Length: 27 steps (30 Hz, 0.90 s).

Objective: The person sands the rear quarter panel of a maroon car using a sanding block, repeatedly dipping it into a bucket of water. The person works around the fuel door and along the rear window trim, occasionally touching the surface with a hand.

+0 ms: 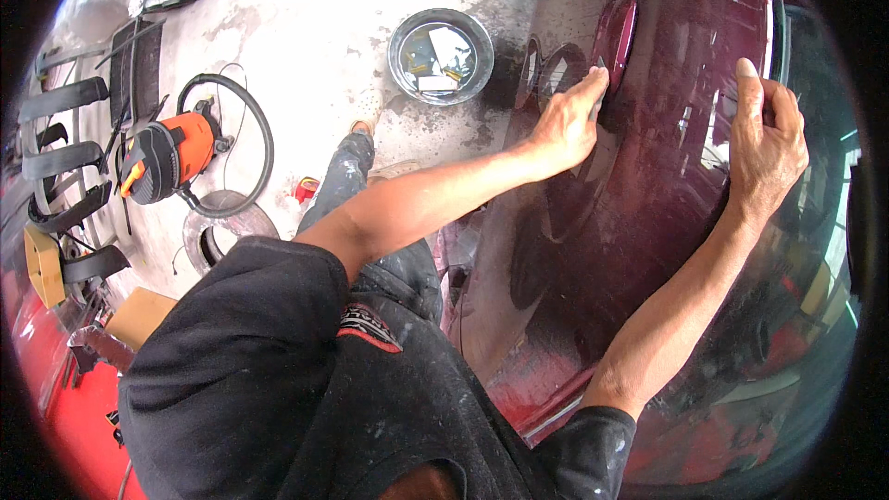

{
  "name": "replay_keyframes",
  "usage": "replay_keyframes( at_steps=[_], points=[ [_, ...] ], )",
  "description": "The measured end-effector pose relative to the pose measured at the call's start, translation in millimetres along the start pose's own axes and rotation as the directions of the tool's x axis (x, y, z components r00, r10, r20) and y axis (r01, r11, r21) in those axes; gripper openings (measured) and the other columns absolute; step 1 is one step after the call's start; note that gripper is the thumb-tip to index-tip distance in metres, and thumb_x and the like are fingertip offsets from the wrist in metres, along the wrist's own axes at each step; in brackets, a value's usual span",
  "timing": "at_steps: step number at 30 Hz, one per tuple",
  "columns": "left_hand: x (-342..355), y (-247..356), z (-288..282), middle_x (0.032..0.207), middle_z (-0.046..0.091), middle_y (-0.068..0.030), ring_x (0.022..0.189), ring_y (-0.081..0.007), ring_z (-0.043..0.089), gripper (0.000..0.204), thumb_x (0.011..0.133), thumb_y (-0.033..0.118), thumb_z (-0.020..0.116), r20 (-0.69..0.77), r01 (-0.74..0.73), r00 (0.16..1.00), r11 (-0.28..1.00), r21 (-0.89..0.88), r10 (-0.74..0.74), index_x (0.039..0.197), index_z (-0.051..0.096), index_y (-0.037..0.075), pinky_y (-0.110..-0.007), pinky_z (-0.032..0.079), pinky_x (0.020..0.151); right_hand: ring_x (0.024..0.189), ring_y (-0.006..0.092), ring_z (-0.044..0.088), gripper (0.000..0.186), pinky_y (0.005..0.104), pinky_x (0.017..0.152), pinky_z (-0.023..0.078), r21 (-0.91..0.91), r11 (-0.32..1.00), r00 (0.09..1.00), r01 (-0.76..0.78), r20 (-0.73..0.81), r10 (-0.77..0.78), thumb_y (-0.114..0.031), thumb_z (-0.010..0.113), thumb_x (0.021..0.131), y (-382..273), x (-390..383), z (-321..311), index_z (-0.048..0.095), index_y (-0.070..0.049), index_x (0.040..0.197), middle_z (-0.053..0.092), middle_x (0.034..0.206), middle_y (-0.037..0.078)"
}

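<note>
My left hand [567,126] is closed with fingers pressed together on a small dark piece [601,66], too small to make out, against the maroon car door [639,222] at the lower end of the recessed door handle [619,28]. My right hand [764,134] is farther right, at the door's upper edge beside the window [796,287], its thumb extended and its fingers bent over the edge.
A metal basin of water [440,56] stands on the concrete floor [333,28]. At left are an orange-black vacuum [185,153] with hose, a tire [227,227], dark trim parts [65,157], cardboard boxes [139,315] and a red surface [69,417].
</note>
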State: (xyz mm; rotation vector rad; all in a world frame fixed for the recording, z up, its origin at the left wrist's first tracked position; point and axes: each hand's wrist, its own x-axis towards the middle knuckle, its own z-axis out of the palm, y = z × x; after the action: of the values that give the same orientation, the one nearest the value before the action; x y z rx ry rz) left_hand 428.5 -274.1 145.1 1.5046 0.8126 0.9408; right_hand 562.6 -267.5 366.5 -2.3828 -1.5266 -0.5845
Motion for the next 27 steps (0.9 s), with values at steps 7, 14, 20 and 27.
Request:
replay_keyframes(
  at_steps=[7,14,20,27],
  points=[
    [81.6,-0.2,-12.0,0.128,0.06,-0.031,0.117,-0.044,0.061,0.037,0.094,0.001,0.055,0.001,0.035,0.999,0.997,0.075,-0.036,0.13,0.058,-0.008,-0.046,0.051,0.104,0.09,0.0239,0.072,0.041,0.0386,0.083,0.056,-0.057,0.998,0.999,-0.036,0.02,0.037,-0.05,0.073,0.09,-2.4,0.5,1.9,0.077,-0.01,0.091,0.074,0.089,0.007],
    [56.2,-29.4,2.3,0.129,0.057,-0.035,0.122,-0.0439,0.057,0.045,0.089,-0.005,0.054,-0.108,-0.241,0.959,0.954,0.18,0.263,0.135,0.053,-0.006,-0.049,0.049,0.106,0.09,0.0238,0.072,0.042,0.0398,0.082,0.056,-0.04,0.999,1.0,0.024,0.007,-0.023,-0.052,0.072,0.09,-2.9,5.6,2.8,0.078,-0.011,0.091,0.075,0.091,0.007],
    [62.4,-18.1,-10.4,0.132,0.055,-0.0324,0.121,-0.0441,0.057,0.041,0.094,-0.003,0.05,-0.055,-0.285,0.955,0.954,0.094,0.29,0.135,0.055,-0.004,-0.045,0.051,0.105,0.09,0.0255,0.072,0.041,0.04,0.083,0.055,-0.067,0.998,1.0,-0.005,0.011,0.006,-0.05,0.072,0.09,-2.7,0.5,5.2,0.077,-0.009,0.091,0.075,0.092,0.008],
    [106.3,-19.1,-8.1,0.121,0.063,-0.0308,0.106,-0.0417,0.068,0.039,0.095,0.001,0.053,-0.034,-0.21,0.975,0.965,0.155,0.218,0.133,0.057,-0.003,-0.046,0.06,0.088,0.09,0.0258,0.071,0.038,0.039,0.083,0.055,-0.044,0.999,1.0,0.008,0.018,-0.007,-0.048,0.073,0.09,0.0,3.3,3.6,0.077,-0.01,0.09,0.074,0.09,0.007]
  ],
)
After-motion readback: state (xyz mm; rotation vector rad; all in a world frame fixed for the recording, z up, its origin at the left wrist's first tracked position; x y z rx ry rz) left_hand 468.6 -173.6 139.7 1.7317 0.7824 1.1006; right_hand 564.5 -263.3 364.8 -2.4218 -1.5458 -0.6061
